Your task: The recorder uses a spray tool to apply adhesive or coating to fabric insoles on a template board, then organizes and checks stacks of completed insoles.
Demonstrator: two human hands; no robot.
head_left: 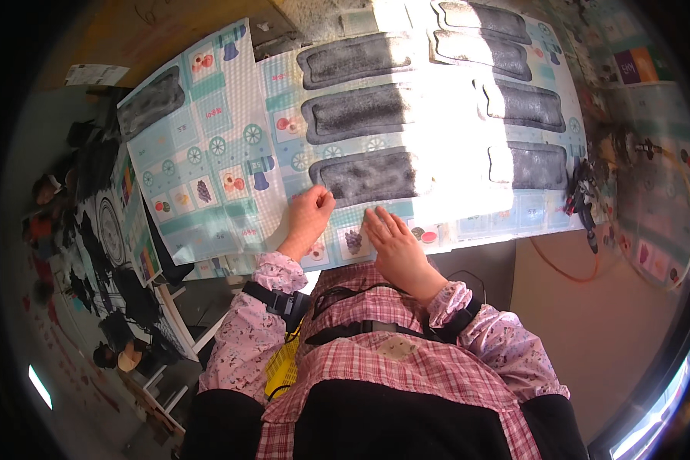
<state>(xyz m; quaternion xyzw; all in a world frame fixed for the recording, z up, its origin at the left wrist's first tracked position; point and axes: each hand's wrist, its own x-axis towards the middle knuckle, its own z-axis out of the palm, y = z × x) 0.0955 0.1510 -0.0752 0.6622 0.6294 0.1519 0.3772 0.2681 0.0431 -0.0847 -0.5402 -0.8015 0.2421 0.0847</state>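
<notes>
A pale patterned sheet (230,146) printed with small pictures lies across the work table. Several dark grey padded strips lie on it; the nearest strip (372,175) is just beyond my hands. My left hand (308,217) pinches the near left corner of that strip with thumb and fingers closed on it. Beside it, my right hand (395,244) rests flat on the sheet below the strip, fingers spread. Bright sunlight washes out the middle right of the sheet.
More grey strips (360,55) lie further back and to the right (525,103). A dark tool (583,195) with an orange cord (567,268) sits at the sheet's right edge. Stacked printed sheets and clutter (107,230) fill the left side.
</notes>
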